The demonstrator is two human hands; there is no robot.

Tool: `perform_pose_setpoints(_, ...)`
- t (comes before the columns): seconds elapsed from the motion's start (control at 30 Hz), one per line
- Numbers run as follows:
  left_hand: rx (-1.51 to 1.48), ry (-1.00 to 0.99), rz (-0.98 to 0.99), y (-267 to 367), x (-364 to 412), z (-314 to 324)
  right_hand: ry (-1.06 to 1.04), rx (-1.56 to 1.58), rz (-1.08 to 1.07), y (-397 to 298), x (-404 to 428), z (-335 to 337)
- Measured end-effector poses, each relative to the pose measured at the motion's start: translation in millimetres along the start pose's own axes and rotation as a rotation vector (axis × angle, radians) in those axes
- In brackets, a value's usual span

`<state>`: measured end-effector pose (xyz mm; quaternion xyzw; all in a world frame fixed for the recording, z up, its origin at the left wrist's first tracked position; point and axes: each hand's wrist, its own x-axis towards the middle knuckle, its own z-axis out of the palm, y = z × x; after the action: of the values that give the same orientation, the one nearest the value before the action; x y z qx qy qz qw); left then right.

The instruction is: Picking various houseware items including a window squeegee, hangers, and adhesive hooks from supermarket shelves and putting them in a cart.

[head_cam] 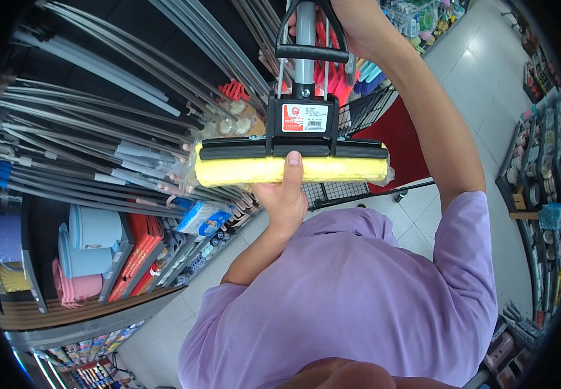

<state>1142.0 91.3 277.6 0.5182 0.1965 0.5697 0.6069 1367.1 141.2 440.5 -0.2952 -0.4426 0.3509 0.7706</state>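
A sponge mop with a yellow roller head (241, 171) is held up before my chest. Clear plastic film wraps the sponge, and its black clamp (232, 150) runs along the top. On the black housing sits a white and red label (305, 118) bearing writing and a barcode. My left hand (283, 199) grips the sponge from below, thumb pressed over its front. At the top edge my right hand (356, 29), partly cut off, reaches around the grey pole (305, 73) beside the black lever handle (312, 51). Some of its fingers show behind the pole.
To the left, a shelf rack carries many mop poles (91, 104). Below them are light-blue plastic bins (95, 227) and a pink one (83, 287). A wire shopping cart (339, 193) with a red panel (399, 146) stands beyond the mop. Stocked shelves (535, 170) line the right side.
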Motion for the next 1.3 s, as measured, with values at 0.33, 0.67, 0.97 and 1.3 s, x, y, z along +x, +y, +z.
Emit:
perform_pose_setpoints(0.33,-0.012,-0.015,0.028,-10,2,5,-0.003,-0.022,-0.014,-2,1,-8)
perform_pose_setpoints(0.67,-0.008,0.021,0.032,-15,1,10,0.015,-0.007,0.026,-4,-1,-7)
perform_pose_setpoints(0.97,-0.008,0.016,-0.018,-32,-11,-7,0.028,-0.076,0.01,16,-12,-10)
perform_pose_setpoints(1.3,0.115,-0.078,-0.212,-91,-26,-42,0.094,0.1,0.179,48,-42,-24)
